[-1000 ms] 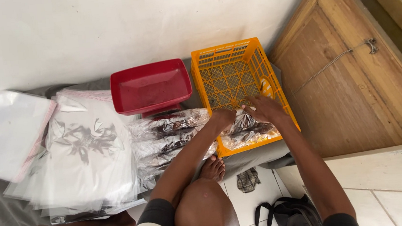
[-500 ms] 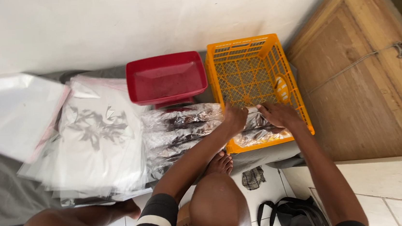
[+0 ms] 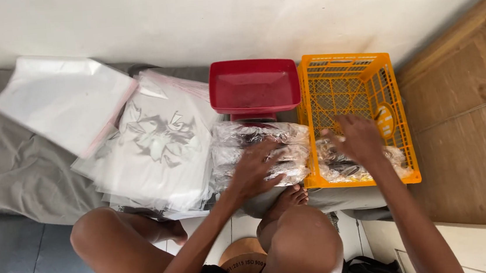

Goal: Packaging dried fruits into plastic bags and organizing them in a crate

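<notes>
Left hand: the left hand lies flat with the fingers spread, palm down, on the stack of filled clear plastic packets with dark contents. It presses on the top packet and is not clamped around anything.
Right hand: the right hand is inside the orange plastic lattice crate, fingers apart and loose, just above the filled clear packets in the crate. I cannot tell if it touches them.
Hands together: the 2 hands are apart, 1 on each side of the crate's left wall.
Stack of packets: it sits on the grey cloth, between the crate on its right and the pile of flat empty clear plastic bags on its left, touching the crate's wall.
Packets in crate: they lie at the near end of the crate, against the front wall; the far end shows the bare lattice bottom.
Red tray: the red rectangular plastic tray stands behind the stack, just beside the crate, near the white wall.
Other bags: 1 larger white plastic sheet pack lies tilted at the far left on the cloth.
Person: bare knees and 1 foot show below the stack.
</notes>
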